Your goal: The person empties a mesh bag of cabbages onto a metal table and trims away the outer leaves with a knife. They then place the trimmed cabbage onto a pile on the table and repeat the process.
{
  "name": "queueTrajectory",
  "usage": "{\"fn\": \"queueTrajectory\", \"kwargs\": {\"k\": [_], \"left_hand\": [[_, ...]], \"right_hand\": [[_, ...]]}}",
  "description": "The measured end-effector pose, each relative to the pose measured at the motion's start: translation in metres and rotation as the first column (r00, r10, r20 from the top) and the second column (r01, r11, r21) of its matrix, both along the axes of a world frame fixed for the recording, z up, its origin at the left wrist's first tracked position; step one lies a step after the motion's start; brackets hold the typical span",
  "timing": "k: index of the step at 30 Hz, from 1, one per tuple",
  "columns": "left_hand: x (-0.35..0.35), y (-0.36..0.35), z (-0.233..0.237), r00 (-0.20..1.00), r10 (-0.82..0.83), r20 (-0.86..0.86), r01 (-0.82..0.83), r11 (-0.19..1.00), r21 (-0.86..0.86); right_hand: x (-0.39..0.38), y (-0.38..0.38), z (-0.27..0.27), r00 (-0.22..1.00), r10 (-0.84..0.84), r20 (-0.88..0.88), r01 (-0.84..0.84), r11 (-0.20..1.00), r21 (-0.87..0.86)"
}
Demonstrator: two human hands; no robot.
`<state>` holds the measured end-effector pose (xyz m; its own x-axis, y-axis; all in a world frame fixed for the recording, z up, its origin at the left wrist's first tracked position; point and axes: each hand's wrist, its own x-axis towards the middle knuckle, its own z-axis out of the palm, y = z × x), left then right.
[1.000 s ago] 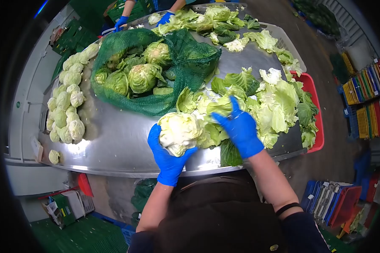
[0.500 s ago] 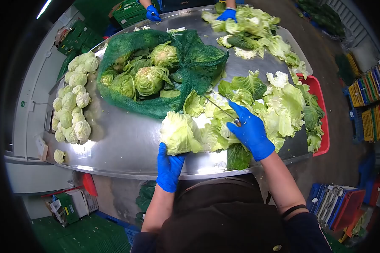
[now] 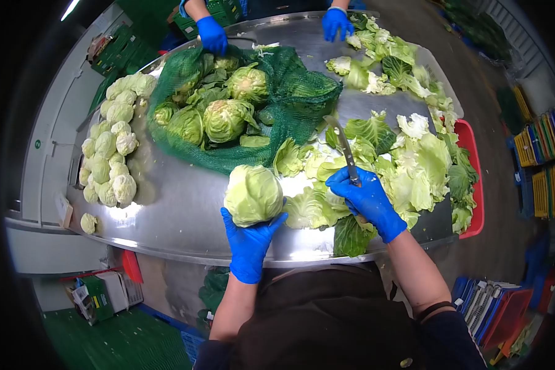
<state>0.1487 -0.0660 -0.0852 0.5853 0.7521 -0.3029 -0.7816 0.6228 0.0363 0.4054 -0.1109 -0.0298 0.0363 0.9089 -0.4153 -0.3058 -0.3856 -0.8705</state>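
Note:
My left hand [image 3: 250, 242], in a blue glove, cups a pale green cabbage [image 3: 253, 195] from below, near the table's front edge. A knife [image 3: 345, 148] is gripped in my gloved right hand [image 3: 367, 200], its blade pointing up and away from me. Loose cabbage leaves [image 3: 314, 206] lie under and around my right hand. Just beyond the held cabbage, an open green net bag [image 3: 197, 157] contains several untrimmed cabbages [image 3: 224, 120].
Several trimmed cabbages [image 3: 105, 145] are grouped at the left of the metal table [image 3: 185, 209]. More leaves [image 3: 422, 160] spread rightward to a red crate [image 3: 473, 185]. A co-worker's blue-gloved hands [image 3: 213, 36] are at the far side, one by the bag.
The cabbage's loose outer leaf has come away to the right. My knife has swung upright. The co-worker's left-side hand moved to the bag, and the other hand left the far leaves, which shifted right.

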Motion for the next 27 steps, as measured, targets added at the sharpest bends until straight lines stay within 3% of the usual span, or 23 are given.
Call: {"fn": "queueTrajectory", "kwargs": {"k": [2,3,4,6,8,9,10,11,12,14,18,19,20,21,22,24,26,27], "left_hand": [[0.004,-0.004,-0.003,0.936,0.174,-0.307,-0.127,0.978,0.166],[0.006,-0.005,-0.007,0.935,0.167,-0.313,-0.119,0.979,0.165],[0.009,-0.004,-0.012,0.886,0.187,-0.424,-0.077,0.962,0.263],[0.014,-0.004,-0.013,0.823,0.216,-0.526,-0.02,0.935,0.354],[0.017,-0.003,-0.005,0.915,0.222,-0.338,-0.163,0.967,0.196],[0.016,-0.001,0.006,0.913,0.232,-0.336,-0.173,0.965,0.197],[0.015,0.0,0.019,0.96,0.16,-0.228,-0.133,0.983,0.127],[0.013,0.0,0.026,0.989,0.091,-0.113,-0.084,0.995,0.062],[0.011,0.0,0.024,0.988,0.102,-0.112,-0.096,0.994,0.059],[0.008,0.002,0.018,0.977,0.106,-0.186,-0.089,0.991,0.099],[0.012,0.0,0.019,0.975,0.133,-0.177,-0.118,0.989,0.094],[0.012,0.0,0.015,0.897,0.191,-0.4,-0.077,0.956,0.284],[0.011,0.002,0.013,0.762,0.281,-0.583,0.013,0.894,0.448],[0.01,0.002,0.015,0.76,0.287,-0.583,0.007,0.893,0.45],[0.01,0.003,0.018,0.778,0.262,-0.57,0.009,0.904,0.428],[0.012,0.004,0.025,0.795,0.237,-0.558,0.012,0.914,0.405],[0.016,0.004,0.03,0.832,0.206,-0.516,0.006,0.925,0.381],[0.014,0.006,0.029,0.832,0.202,-0.517,0.012,0.925,0.381]], "right_hand": [[-0.015,0.001,0.017,0.993,-0.094,0.077,0.093,0.995,0.019],[-0.031,0.002,0.031,0.977,-0.063,0.203,0.039,0.992,0.122],[-0.044,0.005,0.039,0.942,-0.047,0.332,-0.028,0.976,0.217],[-0.06,0.015,0.024,0.85,-0.111,0.516,-0.107,0.921,0.375],[-0.056,0.019,0.002,0.898,-0.125,0.422,-0.075,0.902,0.425],[-0.04,0.017,0.004,0.994,-0.031,0.106,0.006,0.973,0.232],[-0.025,0.015,0.005,0.972,-0.006,-0.234,0.008,1.0,0.008],[-0.012,0.014,0.004,0.949,-0.012,-0.314,0.005,1.0,-0.024],[0.0,0.012,0.002,0.92,-0.022,-0.39,0.0,0.998,-0.058],[0.018,0.009,-0.01,0.915,0.035,-0.403,-0.083,0.991,-0.103],[0.048,0.005,-0.024,0.954,-0.05,-0.297,0.03,0.997,-0.071],[0.057,0.007,-0.025,0.984,-0.058,-0.169,0.045,0.996,-0.079],[0.06,0.008,-0.03,0.987,-0.111,0.115,0.128,0.98,-0.152],[0.064,0.008,-0.055,0.828,-0.072,0.556,0.062,0.997,0.036],[0.059,0.011,-0.061,0.481,-0.115,0.869,-0.08,0.981,0.174],[0.026,0.019,-0.048,0.624,-0.276,0.731,-0.066,0.913,0.402],[-0.029,0.025,-0.01,0.928,-0.136,0.347,-0.012,0.92,0.392],[-0.044,0.027,0.012,0.901,0.023,0.433,-0.167,0.94,0.299]]}}
